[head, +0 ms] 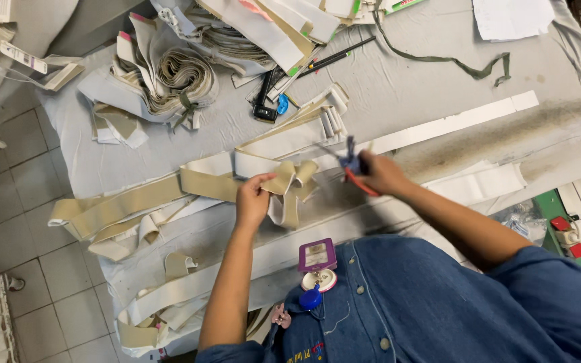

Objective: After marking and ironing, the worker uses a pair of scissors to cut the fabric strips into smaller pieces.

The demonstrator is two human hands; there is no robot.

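My left hand (253,200) pinches a folded tan fabric strip (284,180) near the middle of the grey surface (398,87), thumb and fingers closed on its edge. My right hand (383,173) is clamped around small scissors (352,167) with red and blue handles; the blades look blurred, so I cannot tell whether they are parted. To cut well, I keep the strip taut between both hands, lift it just off the surface, and bring the blades square across the band, close beside my left fingertips without touching them.

Counting what I see: 2 hands, 1 pair of scissors, 1 long white strip (452,123) lying diagonally beyond my right hand, 1 green cord (438,59) at the far side, 1 rolled bundle of webbing (179,77) at the far left, 1 black tool with a blue part (268,104) beside it, and 1 purple badge (317,255) hanging at my chest
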